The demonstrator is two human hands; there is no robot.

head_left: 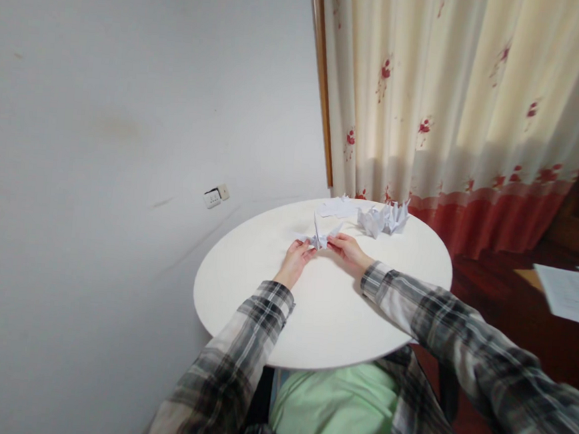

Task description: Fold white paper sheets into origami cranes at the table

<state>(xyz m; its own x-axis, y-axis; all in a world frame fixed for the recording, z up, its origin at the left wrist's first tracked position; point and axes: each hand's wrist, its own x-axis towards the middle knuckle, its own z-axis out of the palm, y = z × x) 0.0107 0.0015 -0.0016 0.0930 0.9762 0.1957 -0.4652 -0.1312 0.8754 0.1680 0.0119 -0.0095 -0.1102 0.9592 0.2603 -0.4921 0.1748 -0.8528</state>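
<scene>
Left hand (296, 258) and right hand (348, 248) pinch folded white paper crane (319, 239) above round white table (245, 274), more folded paper (382, 219) near right.

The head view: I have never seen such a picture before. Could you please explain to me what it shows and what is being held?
There is no machine here. The single picture comes from a camera worn on a person's head, looking forward and down at their own bare hands. The left hand and the right hand hold a folded paper piece, one at each side, above a round white table. Farther back on the table, toward the right, sits a cluster of folded white papers. Left of it lies some flatter white paper. Behind hangs a flowered curtain.
</scene>
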